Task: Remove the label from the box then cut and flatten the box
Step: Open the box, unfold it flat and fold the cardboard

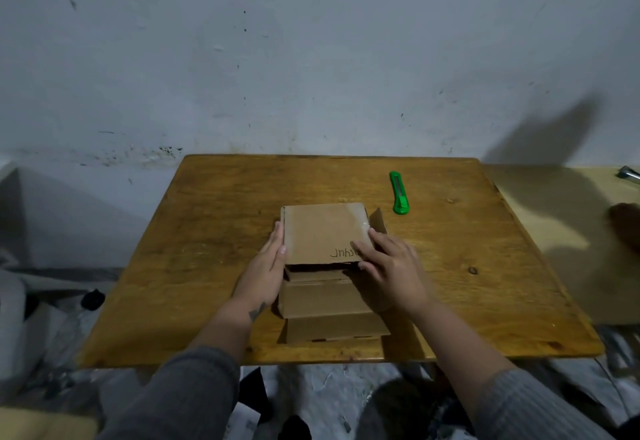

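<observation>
Brown cardboard box (322, 231) lies mid-table, top flap raised, handwriting near its edge.

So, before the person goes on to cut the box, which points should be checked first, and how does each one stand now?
1. Cutter within reach: ok, the green cutter lies on the table beyond the right hand.
2. Cutter blade retracted: cannot tell.
3. Box steadied: ok, the left hand presses the side of the box, the right hand rests on top.
4. A hand free for the cutter: not ok, both are on the box.
5. Label removed: cannot tell; only handwriting shows on the top.
</observation>
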